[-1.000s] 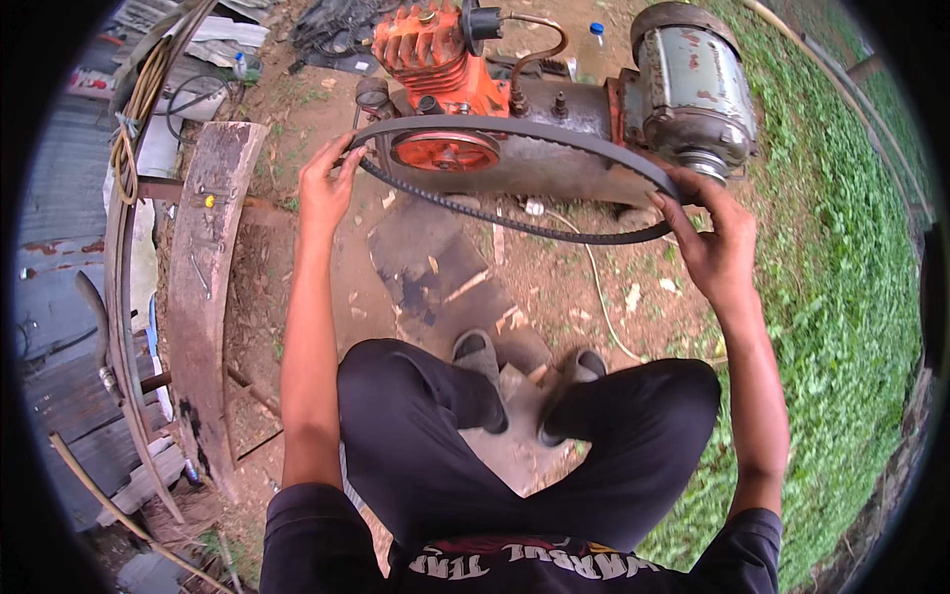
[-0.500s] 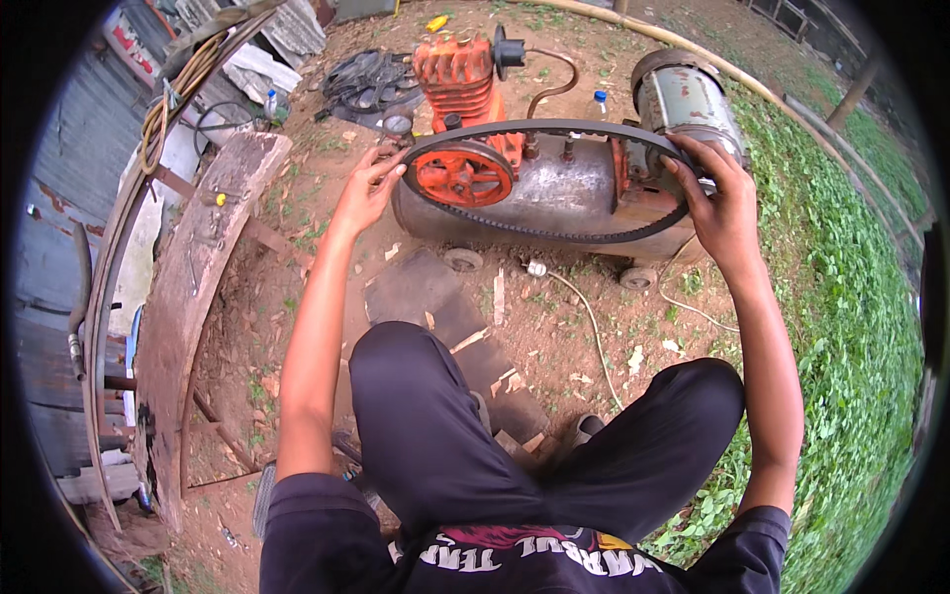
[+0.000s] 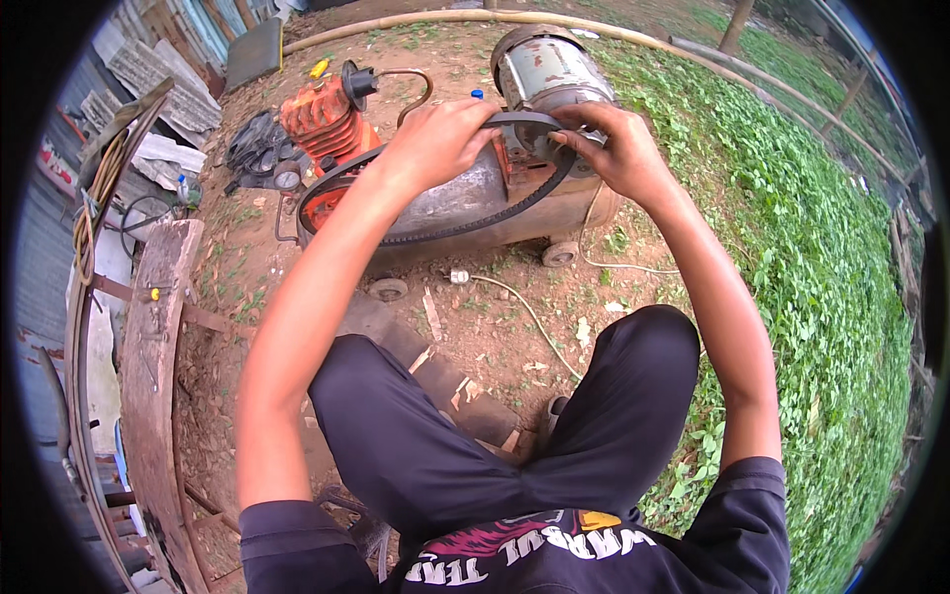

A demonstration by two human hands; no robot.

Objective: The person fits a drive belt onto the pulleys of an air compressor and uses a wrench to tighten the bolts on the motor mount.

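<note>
A black V-belt (image 3: 465, 216) loops around the orange flywheel (image 3: 322, 203) of a compressor at the left, with its right end by the grey electric motor (image 3: 549, 74). My left hand (image 3: 440, 139) grips the belt's upper run, fingers curled near the middle of the machine. My right hand (image 3: 609, 144) pinches the belt's right end just below the motor, where the motor pulley is mostly hidden. The orange pump (image 3: 315, 119) and motor sit on a worn metal tank (image 3: 435, 203) with small wheels (image 3: 559, 252).
A weathered plank (image 3: 148, 376) on a rusty frame stands left, beside coiled hose (image 3: 99, 188) and corrugated sheets (image 3: 59, 277). A pale cable (image 3: 534, 322) lies on the dirt. Green plants (image 3: 821, 346) spread at right; a bamboo pole (image 3: 435, 17) lies beyond the machine.
My left hand has moved right along the belt, toward the motor. The belt's left end has moved onto the flywheel. The view has shifted, so the machine appears further left.
</note>
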